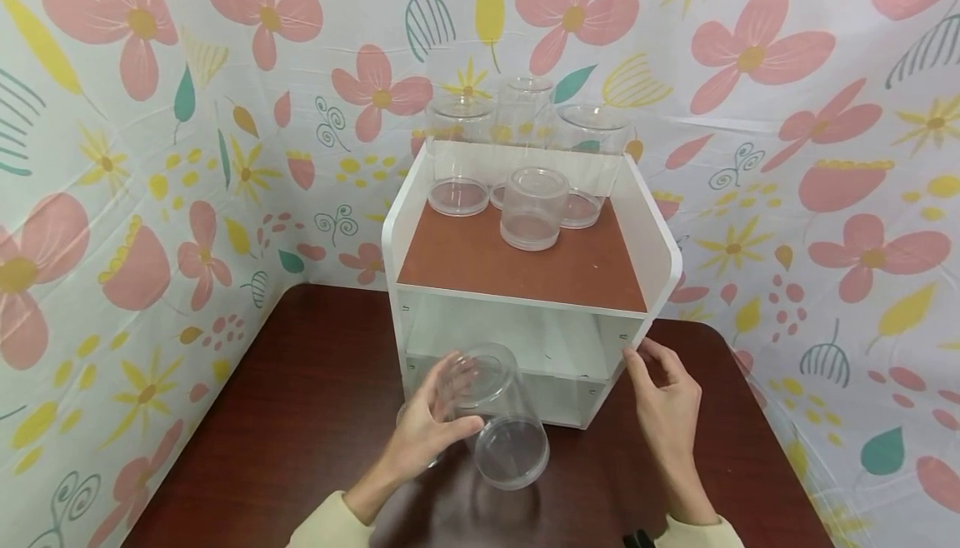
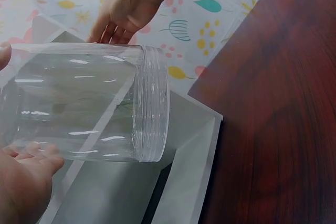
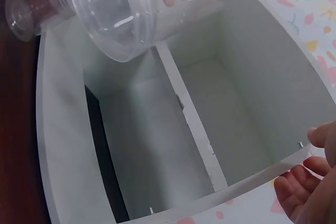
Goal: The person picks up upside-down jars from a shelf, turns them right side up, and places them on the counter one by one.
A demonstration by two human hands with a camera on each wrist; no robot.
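Observation:
My left hand (image 1: 423,430) grips a clear plastic jar (image 1: 512,450), its thumb on one side and fingers round the other. The jar is tilted in front of a small white shelf unit (image 1: 517,298). In the left wrist view the same jar (image 2: 89,103) looks empty. At the unit's right side my right hand (image 1: 670,402) holds the front edge of the side panel. The right wrist view shows its thumb (image 3: 321,135) by that edge, with the fingers on the outer side. A second clear container (image 3: 21,17) stands on the table, mostly hidden behind my left hand in the head view.
Several clear jars, among them a short front one (image 1: 534,211), stand on the unit's brown top (image 1: 457,256). A divider (image 3: 191,114) splits the unit's front into two compartments. Beneath lies a dark wooden table (image 1: 300,415), with flowered cloth (image 1: 247,115) behind and at both sides.

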